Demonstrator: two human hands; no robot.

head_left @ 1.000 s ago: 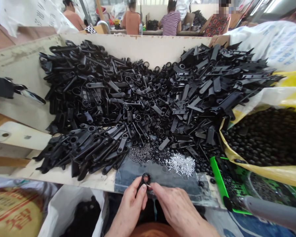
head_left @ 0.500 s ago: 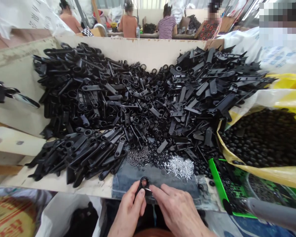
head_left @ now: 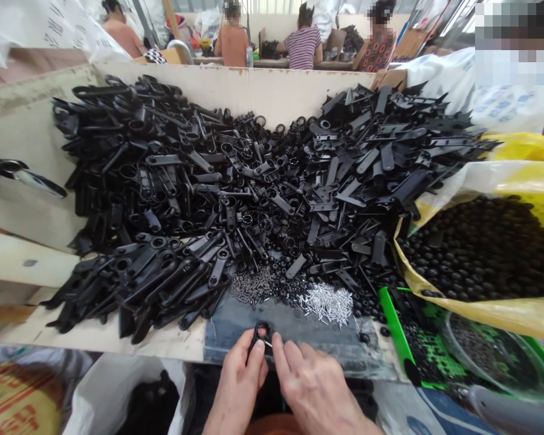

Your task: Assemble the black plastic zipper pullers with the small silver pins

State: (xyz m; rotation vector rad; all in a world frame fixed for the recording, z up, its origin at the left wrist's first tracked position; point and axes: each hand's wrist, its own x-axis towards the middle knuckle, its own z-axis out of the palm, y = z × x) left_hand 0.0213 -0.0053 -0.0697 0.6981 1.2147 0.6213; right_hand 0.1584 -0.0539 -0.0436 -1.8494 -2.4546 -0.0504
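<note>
Low over the front edge of the bench, my left hand (head_left: 242,371) pinches a black plastic part with a ring-shaped end (head_left: 263,331) between thumb and fingers. The ring points up and away from me; the rest of the part is hidden in the hand. A short silver metal pin (head_left: 268,344) shows at the near right side of the ring. My right hand (head_left: 310,380) is closed with its index fingertip against the pin and the ring's edge; its thumb is hidden. Just beyond lie a heap of silver pins (head_left: 329,303) and a heap of small dark grey pieces (head_left: 252,285).
Black lever-like parts (head_left: 163,272) are piled left, flat black pieces (head_left: 367,163) right. A yellow-white bag (head_left: 410,275) of black beads and a green tray (head_left: 392,329) stand right. A white sack (head_left: 95,393) sits below the bench at left. Several people work behind the back board.
The right index finger has moved in against the ring, and less of the silver pin shows. The ringed part has turned slightly in my left hand. The whole view has shifted a little.
</note>
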